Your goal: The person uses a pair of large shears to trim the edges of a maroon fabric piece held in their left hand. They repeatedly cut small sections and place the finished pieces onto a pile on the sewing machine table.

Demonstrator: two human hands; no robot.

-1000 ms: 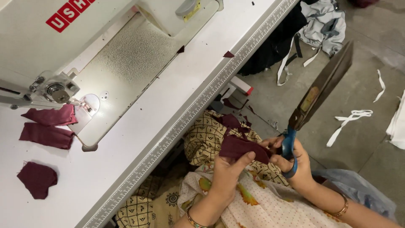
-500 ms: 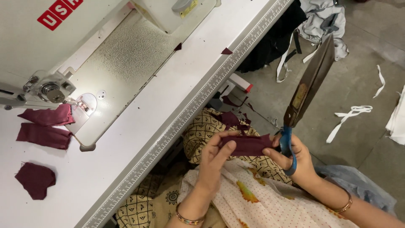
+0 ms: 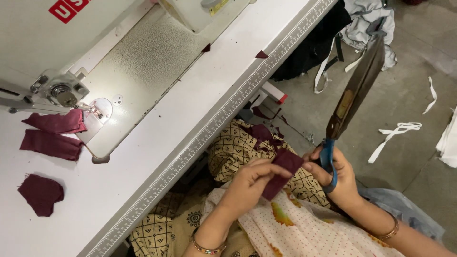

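I take the white sewing table as my landmark. Below its ruler-marked front edge, over the lap, my left hand has its fingers pinched together on a small maroon fabric piece — thumb on top, the cloth hanging slightly tilted. Just right of it, my right hand is closed around the blue handles of long scissors, whose dark blades point up and away from the table, apparently together. The fabric touches both hands.

On the table's left end lie three more maroon pieces: two beside the needle plate, one nearer the front edge. The sewing machine sits at the table's far side, and a red rectangular label with white lettering shows on its white body at the top left. A tiny maroon scrap rests near the table's right edge.

Beyond that edge, on the grey floor, are white fabric strips and a heap of grey and black cloth. More maroon scraps lie on the patterned lap cloth — nothing blocks the hands.
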